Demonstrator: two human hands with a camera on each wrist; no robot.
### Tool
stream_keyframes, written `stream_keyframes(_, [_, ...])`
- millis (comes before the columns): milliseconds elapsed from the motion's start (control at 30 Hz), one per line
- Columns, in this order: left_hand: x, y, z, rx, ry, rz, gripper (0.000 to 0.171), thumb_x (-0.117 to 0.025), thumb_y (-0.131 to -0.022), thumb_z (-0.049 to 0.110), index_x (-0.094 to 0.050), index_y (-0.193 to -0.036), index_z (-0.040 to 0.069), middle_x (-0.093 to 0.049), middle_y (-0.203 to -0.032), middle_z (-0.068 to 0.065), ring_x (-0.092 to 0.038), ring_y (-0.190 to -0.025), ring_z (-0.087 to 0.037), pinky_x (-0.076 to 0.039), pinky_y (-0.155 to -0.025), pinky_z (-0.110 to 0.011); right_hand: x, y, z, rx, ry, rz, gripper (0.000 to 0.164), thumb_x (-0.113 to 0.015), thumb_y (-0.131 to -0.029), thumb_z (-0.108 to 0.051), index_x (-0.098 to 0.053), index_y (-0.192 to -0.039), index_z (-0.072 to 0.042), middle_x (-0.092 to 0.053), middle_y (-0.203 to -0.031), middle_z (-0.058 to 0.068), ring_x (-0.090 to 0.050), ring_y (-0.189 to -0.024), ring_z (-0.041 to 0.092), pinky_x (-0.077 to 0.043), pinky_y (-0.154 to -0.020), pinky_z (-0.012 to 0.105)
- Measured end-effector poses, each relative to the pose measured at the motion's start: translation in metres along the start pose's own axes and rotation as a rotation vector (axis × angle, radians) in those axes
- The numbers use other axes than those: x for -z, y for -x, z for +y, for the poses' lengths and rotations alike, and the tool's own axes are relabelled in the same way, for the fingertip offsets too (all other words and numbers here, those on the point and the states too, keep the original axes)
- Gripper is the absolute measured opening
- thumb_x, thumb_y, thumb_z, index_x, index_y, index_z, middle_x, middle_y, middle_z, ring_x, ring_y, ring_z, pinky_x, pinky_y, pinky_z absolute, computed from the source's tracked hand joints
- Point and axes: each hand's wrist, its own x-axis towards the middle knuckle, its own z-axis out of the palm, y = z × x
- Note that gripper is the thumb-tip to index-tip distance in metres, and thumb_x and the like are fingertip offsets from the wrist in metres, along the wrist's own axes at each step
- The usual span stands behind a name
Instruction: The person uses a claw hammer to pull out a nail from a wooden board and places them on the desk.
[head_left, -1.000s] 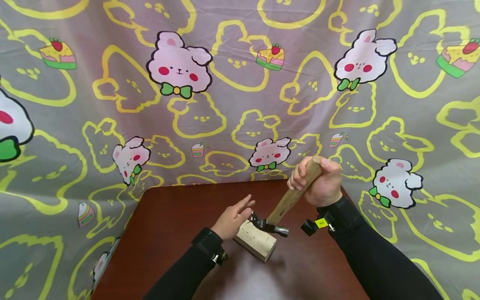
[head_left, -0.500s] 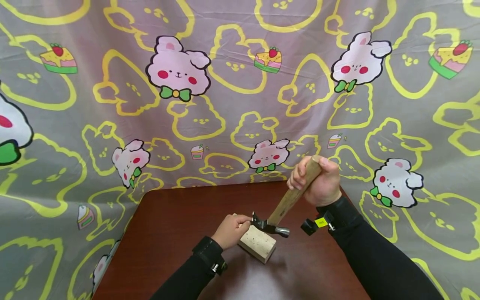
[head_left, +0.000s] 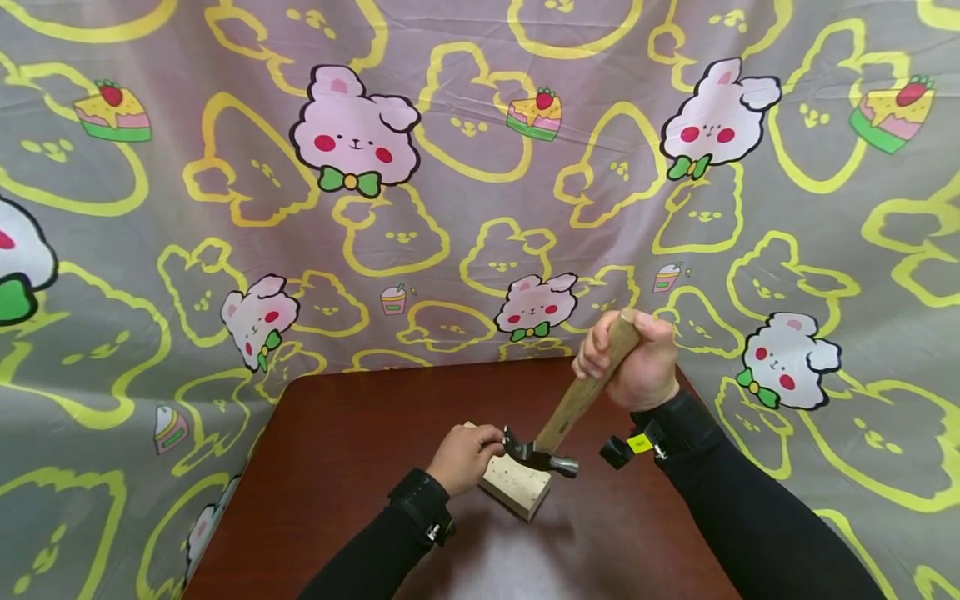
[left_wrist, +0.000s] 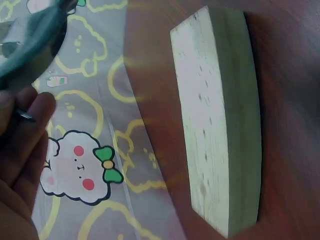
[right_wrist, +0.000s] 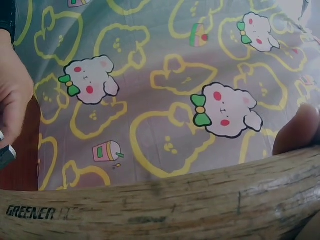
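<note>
My right hand grips a claw hammer by its wooden handle, tilted with the metal head low and the claw toward my left hand. Printed letters show on the handle in the right wrist view. Beside the claw, my left hand pinches a nail; only its metal tip shows between the fingers in the left wrist view. Whether the nail touches the claw is hidden. Under the hammer head lies a pale wooden block, its top marked with several small dark holes.
The block rests on a dark red-brown table. Behind and around the table hangs a grey curtain printed with rabbits and yellow outlines. Black straps with small devices are on both wrists.
The left hand's fingers were raised and spread beside the claw; they have come down and closed on the nail there. The right hand and hammer stay nearly in place.
</note>
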Motion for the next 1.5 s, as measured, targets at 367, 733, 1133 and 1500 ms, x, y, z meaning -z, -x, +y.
stream_keyframes(367, [0.025, 0.003, 0.007, 0.053, 0.114, 0.114, 0.008, -0.067, -0.091, 0.015, -0.073, -0.096, 0.012, -0.072, -0.087, 0.006, -0.066, -0.073, -0.005, -0.048, -0.06, -0.023, 0.011, 0.008, 0.019, -0.03, 0.043, 0.039, 0.041, -0.025, -0.092, -0.025, -0.055, -0.073, -0.005, -0.033, -0.057, 0.011, -0.026, -0.047, 0.026, -0.024, -0.046, 0.043])
stream_keyframes(733, [0.049, 0.03, -0.011, 0.239, 0.034, 0.252, 0.008, -0.074, -0.086, 0.017, -0.076, -0.093, 0.022, -0.071, -0.087, 0.011, -0.059, -0.064, 0.0, -0.046, -0.056, -0.023, 0.015, 0.009, 0.018, -0.057, 0.101, 0.105, 0.043, -0.024, -0.092, -0.028, -0.055, -0.07, -0.007, -0.035, -0.055, 0.01, -0.028, -0.046, 0.025, -0.028, -0.046, 0.043])
stream_keyframes(1133, [0.092, 0.085, -0.052, 0.579, -0.14, 0.115, 0.014, -0.072, -0.088, 0.024, -0.078, -0.096, 0.014, -0.07, -0.094, -0.001, -0.064, -0.09, -0.026, -0.049, -0.079, -0.046, 0.019, 0.008, 0.014, -0.04, 0.103, 0.101, 0.046, -0.023, -0.094, -0.029, -0.054, -0.07, -0.006, -0.033, -0.055, 0.011, -0.027, -0.045, 0.026, -0.028, -0.045, 0.044])
stream_keyframes(1500, [0.116, 0.164, -0.086, 0.753, -0.212, -0.152, 0.004, -0.075, -0.08, 0.014, -0.074, -0.076, 0.012, -0.067, -0.074, 0.0, -0.059, -0.065, -0.017, -0.047, -0.06, -0.038, 0.019, 0.007, 0.016, -0.013, 0.063, 0.07, 0.047, -0.022, -0.094, -0.026, -0.056, -0.071, -0.004, -0.035, -0.056, 0.011, -0.027, -0.045, 0.026, -0.029, -0.046, 0.043])
